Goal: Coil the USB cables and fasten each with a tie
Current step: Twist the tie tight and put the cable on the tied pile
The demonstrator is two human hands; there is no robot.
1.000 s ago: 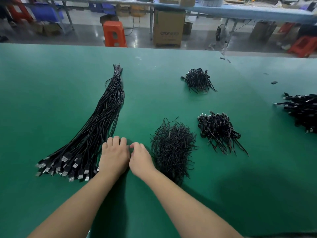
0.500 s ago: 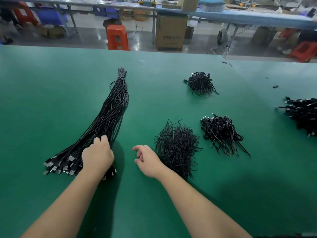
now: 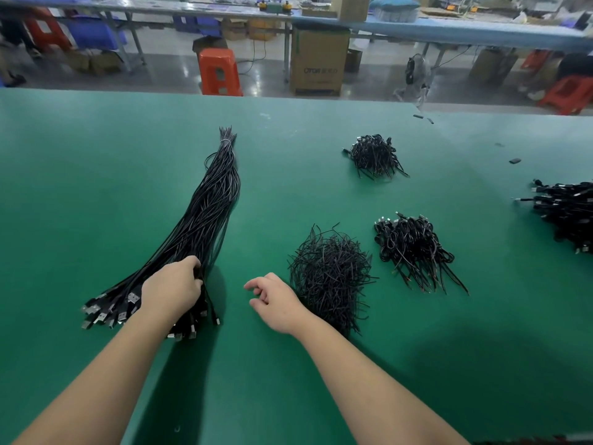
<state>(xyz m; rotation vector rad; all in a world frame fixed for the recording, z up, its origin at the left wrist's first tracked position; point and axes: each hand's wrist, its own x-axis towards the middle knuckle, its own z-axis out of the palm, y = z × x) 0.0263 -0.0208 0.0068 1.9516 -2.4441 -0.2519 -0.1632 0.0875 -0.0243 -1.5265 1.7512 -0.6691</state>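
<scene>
The left hand curls its fingers into the big bunch of straight USB cables at the left of the frame. The right hand hangs loose and holds nothing, next to the pile of ties in the middle. Some coiled cables lie on the right, but many are left to do.

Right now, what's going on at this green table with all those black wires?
A person is sorting USB cables for coiling. Their left hand grips the plug end of the long bundle of straight black cables on the green table. The right hand hovers empty, fingers loosely curled, beside the loose heap of thin black ties. Piles of coiled black cables lie further right.
</scene>
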